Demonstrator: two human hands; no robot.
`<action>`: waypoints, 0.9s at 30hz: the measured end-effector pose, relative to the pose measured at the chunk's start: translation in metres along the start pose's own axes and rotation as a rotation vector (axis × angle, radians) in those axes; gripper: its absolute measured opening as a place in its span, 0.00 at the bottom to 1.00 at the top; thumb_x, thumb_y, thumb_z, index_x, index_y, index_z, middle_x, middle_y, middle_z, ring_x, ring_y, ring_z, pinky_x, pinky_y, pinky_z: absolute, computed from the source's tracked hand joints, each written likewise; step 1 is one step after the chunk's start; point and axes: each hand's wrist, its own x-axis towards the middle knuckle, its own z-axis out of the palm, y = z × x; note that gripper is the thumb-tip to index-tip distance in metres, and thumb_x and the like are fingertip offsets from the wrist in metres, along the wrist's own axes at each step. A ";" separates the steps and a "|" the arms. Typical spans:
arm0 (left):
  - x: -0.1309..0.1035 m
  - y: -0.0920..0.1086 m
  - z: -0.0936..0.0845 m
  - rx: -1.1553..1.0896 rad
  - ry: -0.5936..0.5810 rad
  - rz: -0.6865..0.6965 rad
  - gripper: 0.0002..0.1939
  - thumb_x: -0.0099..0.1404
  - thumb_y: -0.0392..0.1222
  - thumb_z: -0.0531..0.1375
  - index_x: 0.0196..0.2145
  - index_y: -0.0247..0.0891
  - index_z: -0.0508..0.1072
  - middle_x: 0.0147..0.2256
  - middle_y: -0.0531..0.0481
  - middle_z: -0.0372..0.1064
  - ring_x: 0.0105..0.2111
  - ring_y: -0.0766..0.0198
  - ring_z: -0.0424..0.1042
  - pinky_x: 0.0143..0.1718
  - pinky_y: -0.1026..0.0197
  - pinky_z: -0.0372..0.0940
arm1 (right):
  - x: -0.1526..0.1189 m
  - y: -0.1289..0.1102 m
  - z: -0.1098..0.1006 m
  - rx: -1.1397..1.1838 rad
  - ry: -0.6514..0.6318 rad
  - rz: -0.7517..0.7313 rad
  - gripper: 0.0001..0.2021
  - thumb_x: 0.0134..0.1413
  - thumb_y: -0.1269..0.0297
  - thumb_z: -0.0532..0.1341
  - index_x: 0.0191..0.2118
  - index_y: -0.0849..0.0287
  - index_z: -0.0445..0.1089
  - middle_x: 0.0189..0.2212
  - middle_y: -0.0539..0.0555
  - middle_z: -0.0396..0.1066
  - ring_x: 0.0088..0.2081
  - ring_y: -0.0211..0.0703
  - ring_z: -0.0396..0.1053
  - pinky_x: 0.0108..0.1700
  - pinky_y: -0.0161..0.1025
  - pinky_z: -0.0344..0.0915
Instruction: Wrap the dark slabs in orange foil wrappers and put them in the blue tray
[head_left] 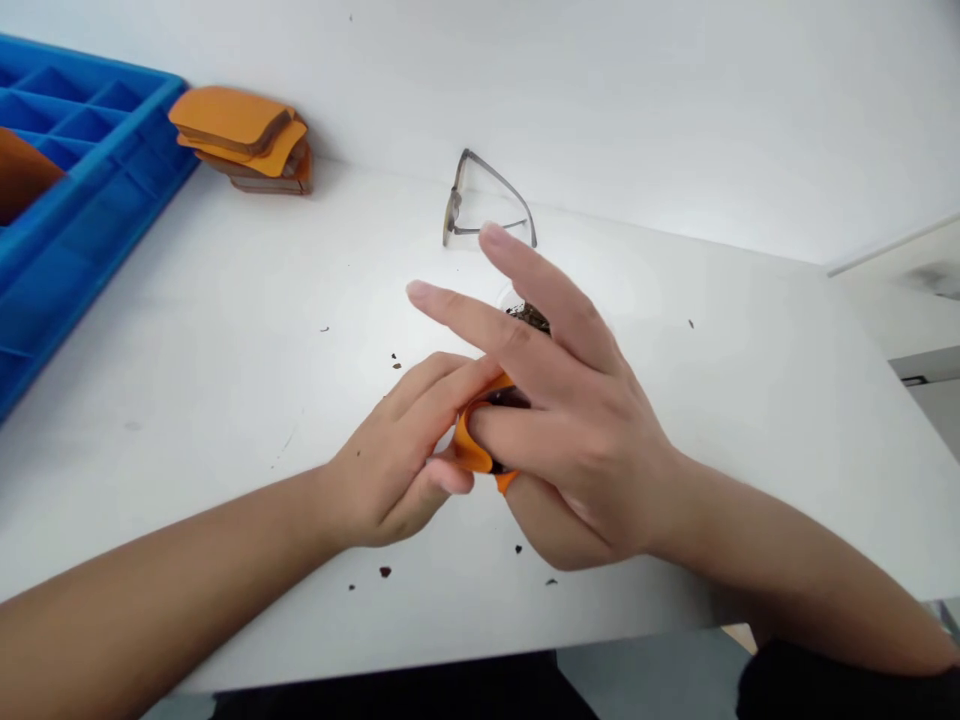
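Orange piece (470, 452) curls open toward right hand (589, 430), long axis hidden.

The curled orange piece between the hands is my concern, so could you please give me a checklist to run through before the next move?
1. Grip on the curled orange piece: ok; the left hand and right hand both hold it.
2. Inside of the piece: cannot tell; the fingers cover most of it.
3. White table free of debris: not ok; small dark flakes lie scattered on it.
4. Eyeglasses clear of the right hand: cannot tell; a fingertip overlaps them in this view.
5. Stack of orange pieces away from the hands: ok; it sits by the blue crate, well apart.
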 end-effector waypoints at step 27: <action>0.000 0.014 -0.003 0.188 0.076 -0.025 0.31 0.73 0.66 0.48 0.52 0.36 0.71 0.38 0.42 0.71 0.39 0.54 0.70 0.42 0.49 0.68 | -0.004 -0.028 0.002 0.109 0.092 0.160 0.15 0.49 0.83 0.54 0.30 0.55 0.70 0.58 0.58 0.74 0.73 0.48 0.52 0.73 0.57 0.60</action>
